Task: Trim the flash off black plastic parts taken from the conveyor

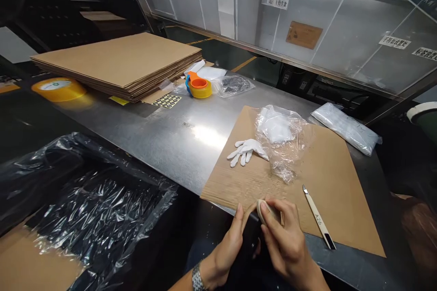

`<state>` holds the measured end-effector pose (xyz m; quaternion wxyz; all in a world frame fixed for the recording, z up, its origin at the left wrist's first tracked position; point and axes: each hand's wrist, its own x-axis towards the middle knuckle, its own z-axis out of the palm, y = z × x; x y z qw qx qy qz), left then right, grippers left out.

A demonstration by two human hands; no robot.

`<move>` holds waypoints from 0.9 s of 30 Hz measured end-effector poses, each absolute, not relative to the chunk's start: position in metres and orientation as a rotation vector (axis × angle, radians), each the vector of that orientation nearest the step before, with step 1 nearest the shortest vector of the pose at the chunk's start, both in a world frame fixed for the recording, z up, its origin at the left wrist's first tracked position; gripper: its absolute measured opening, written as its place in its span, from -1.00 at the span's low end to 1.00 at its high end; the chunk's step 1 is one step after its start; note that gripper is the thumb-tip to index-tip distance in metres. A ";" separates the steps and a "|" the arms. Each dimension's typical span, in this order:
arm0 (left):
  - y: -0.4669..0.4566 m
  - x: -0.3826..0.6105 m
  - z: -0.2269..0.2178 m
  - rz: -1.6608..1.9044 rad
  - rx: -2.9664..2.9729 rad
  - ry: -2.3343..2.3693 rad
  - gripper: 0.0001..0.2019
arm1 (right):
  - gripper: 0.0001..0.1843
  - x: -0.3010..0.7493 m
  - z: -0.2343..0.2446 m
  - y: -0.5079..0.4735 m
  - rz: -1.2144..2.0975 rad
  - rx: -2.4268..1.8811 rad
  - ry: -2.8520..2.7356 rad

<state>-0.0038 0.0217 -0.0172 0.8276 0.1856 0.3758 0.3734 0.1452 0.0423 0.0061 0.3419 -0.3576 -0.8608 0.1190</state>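
Over the table's front edge, my right hand (pixel 285 236) grips a small beige roll (pixel 261 209) that looks like masking tape, partly covered by my fingers. A beige strip (pixel 250 213) runs from the roll to my left hand (pixel 230 245), which pinches its end between thumb and fingers. Just beyond both hands is a brown paper sheet (pixel 235 177) on the metal table. On it lie a white glove (pixel 246 151), a crumpled clear plastic bag (pixel 276 129) with white material inside, and a pale-handled, pointed tool (pixel 317 218) marked A26, right of my right hand.
At the back left sits a cardboard stack (pixel 119 61) beside a yellow tape roll (pixel 59 90). An orange-and-blue tape dispenser (pixel 198 85) and a sticker sheet (pixel 166 101) are nearby. A wrapped plastic packet (pixel 346 127) lies right; black plastic (pixel 99 209) lines a box at left.
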 end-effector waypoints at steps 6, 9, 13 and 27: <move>0.030 -0.010 -0.013 0.697 0.230 0.702 -0.27 | -0.35 0.141 0.010 0.031 0.047 -0.957 -2.302; 0.034 -0.009 -0.009 0.700 0.168 0.674 -0.34 | -0.36 0.138 0.007 0.028 0.055 -0.960 -2.268; 0.040 -0.009 -0.010 0.741 0.092 0.711 -0.41 | -0.51 0.129 0.005 0.021 0.069 -0.953 -2.381; 0.049 -0.007 -0.018 0.798 -0.270 0.497 -0.57 | -0.49 0.127 -0.026 -0.019 0.382 -0.989 -2.111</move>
